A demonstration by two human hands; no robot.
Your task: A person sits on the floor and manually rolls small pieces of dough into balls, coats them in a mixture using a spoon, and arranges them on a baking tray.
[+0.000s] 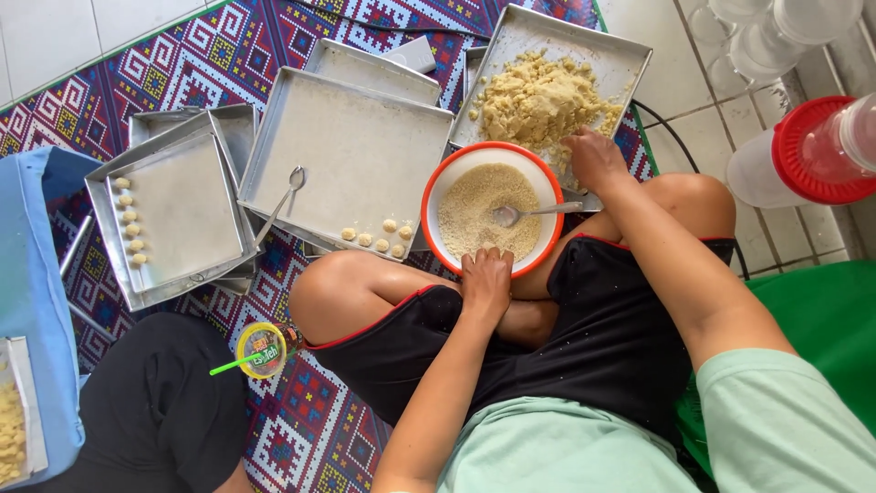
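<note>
**Hands at dough tray and crumb bowl**

Yellow dough lies heaped in a metal tray; the right hand closes its fingers on the dough's near edge. The left hand, fingers curled, rests on the orange-rimmed bowl of crumbs holding a spoon. Whether it grips anything cannot be told.

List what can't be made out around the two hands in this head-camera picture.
- Left hand: curled on the rim of the orange-rimmed bowl of crumbs; anything held in its fingers is hidden beneath them.
- Right hand: its fingertips are buried in the pale yellow dough heap on the square metal tray.
- Small dough balls on the large metal tray: too small to show their surface.
- Red-lidded clear plastic jar: cut off by the right edge.
</note>
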